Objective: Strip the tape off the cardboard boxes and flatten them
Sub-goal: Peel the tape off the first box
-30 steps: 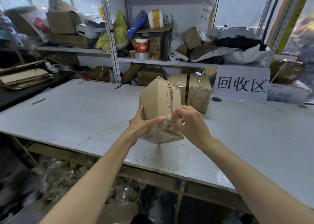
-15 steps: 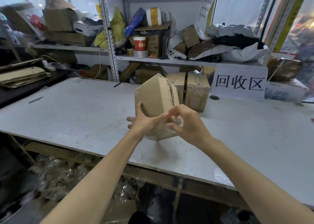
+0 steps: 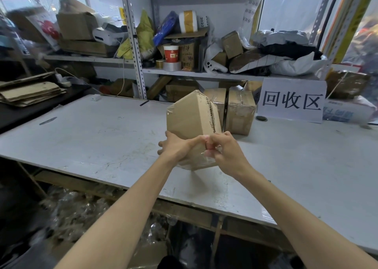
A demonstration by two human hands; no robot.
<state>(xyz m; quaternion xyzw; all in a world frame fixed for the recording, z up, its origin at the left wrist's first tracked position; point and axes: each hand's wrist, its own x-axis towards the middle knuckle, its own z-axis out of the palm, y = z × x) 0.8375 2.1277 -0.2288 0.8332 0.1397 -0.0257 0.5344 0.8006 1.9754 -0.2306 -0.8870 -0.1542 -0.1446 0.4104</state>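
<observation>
Stripping is at an early stage. The left hand grips the box, tilted over the table; the right hand pinches tape at its lower corner. The box is not yet flattened. Two taped boxes wait behind.

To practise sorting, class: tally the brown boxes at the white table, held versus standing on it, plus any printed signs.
Held box: 1
Standing boxes: 2
Printed sign: 1
Total: 4
</observation>
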